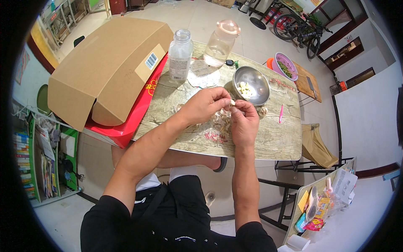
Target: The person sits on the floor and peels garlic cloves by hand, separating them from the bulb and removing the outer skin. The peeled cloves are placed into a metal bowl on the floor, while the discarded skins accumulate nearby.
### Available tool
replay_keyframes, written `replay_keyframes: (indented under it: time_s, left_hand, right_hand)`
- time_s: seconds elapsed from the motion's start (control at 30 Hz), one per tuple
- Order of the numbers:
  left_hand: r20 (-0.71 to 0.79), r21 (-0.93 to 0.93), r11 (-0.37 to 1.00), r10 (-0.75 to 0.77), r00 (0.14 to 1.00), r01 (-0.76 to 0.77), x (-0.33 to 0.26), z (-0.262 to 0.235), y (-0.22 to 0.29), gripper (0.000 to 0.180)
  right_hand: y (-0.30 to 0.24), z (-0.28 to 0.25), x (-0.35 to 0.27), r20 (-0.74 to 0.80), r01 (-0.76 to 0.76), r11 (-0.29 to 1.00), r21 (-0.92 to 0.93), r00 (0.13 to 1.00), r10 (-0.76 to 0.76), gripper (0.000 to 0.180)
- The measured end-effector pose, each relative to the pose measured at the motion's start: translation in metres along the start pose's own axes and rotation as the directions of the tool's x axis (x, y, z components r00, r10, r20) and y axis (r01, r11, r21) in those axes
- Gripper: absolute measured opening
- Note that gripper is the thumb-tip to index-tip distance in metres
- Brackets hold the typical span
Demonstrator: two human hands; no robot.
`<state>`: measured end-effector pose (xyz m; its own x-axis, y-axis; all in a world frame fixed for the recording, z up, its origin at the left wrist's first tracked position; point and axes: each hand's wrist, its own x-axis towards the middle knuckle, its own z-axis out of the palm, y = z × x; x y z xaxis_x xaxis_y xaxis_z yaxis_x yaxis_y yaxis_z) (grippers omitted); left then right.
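A garlic clove [232, 102] is pinched between the fingertips of both my hands, above the middle of the table. My left hand [205, 105] grips it from the left with fingers closed. My right hand [245, 124] holds it from the right, thumb and fingers pressed together. Just beyond them stands a steel bowl [261, 86] with several peeled garlic cloves [244, 90] in it. A garlic bulb [262, 111] lies beside my right hand, near the bowl. Papery garlic skins [219, 124] are scattered on the tabletop beneath my hands.
A cardboard box [109, 63] on a red box [126, 126] fills the table's left side. A clear jar [180, 59] and a pink-lidded bottle [220, 44] stand at the back. A slim pink tool [281, 113] lies right. Beyond is a purple basin [284, 67] of greens.
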<state>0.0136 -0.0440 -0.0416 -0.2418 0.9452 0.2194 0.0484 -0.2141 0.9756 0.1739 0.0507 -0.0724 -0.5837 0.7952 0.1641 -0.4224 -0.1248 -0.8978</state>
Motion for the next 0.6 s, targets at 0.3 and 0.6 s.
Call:
replay_keyframes:
  time_s: [0.3, 0.6]
  left_hand:
    - [0.009, -0.2, 0.977, -0.069, 0.998, 0.07, 0.0, -0.003, 0.006, 0.014]
    - [0.015, -0.08, 0.996, -0.044, 0.999, 0.045, 0.001, -0.001, 0.0, 0.012]
  right_hand:
    - [-0.006, 0.006, -0.001, -0.043, -0.037, 0.998, 0.055, 0.998, 0.04, 0.013]
    - [-0.004, 0.004, -0.002, -0.015, -0.042, 0.999, -0.029, 0.999, 0.042, 0.01]
